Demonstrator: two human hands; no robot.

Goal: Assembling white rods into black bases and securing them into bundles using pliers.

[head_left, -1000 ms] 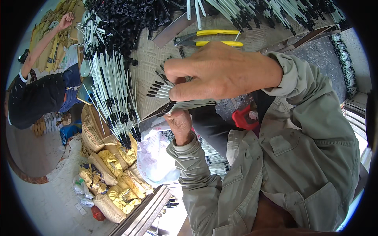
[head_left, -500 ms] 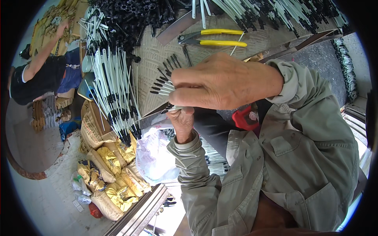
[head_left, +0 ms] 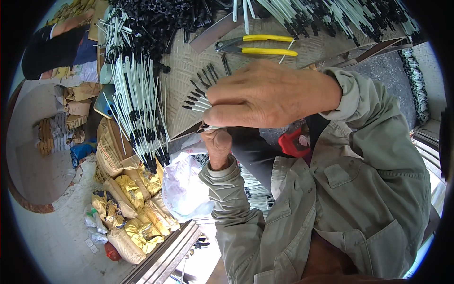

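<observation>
Thin white sticks with black tips (head_left: pixel 202 101) are fanned out between my two hands, over the table's near edge. My right hand (head_left: pixel 272 94) lies across them from the right, fingers bent and closed on the bundle, hiding its middle. Below it, my left hand (head_left: pixel 219 146) comes up from the lower edge and grips the same bundle from underneath. Its thumb shows, while its other fingers are mostly hidden. Pliers with yellow handles (head_left: pixel 267 45) lie on the table just beyond my right hand. One loose black piece (head_left: pixel 225 65) rests near the fan.
Bundled white sticks (head_left: pixel 137 94) hang over the table's left edge; more (head_left: pixel 331 19) lie at the far right. Black parts (head_left: pixel 161 19) are heaped at the back. Yellow-brown packages (head_left: pixel 137 208) and a white plastic bag (head_left: pixel 184 182) are lower left. A co-worker (head_left: pixel 61 49) is at upper left.
My hands keep nearly the same grip on the fanned sticks, with the left thumb shifted slightly. The co-worker at upper left has moved farther up in the picture.
</observation>
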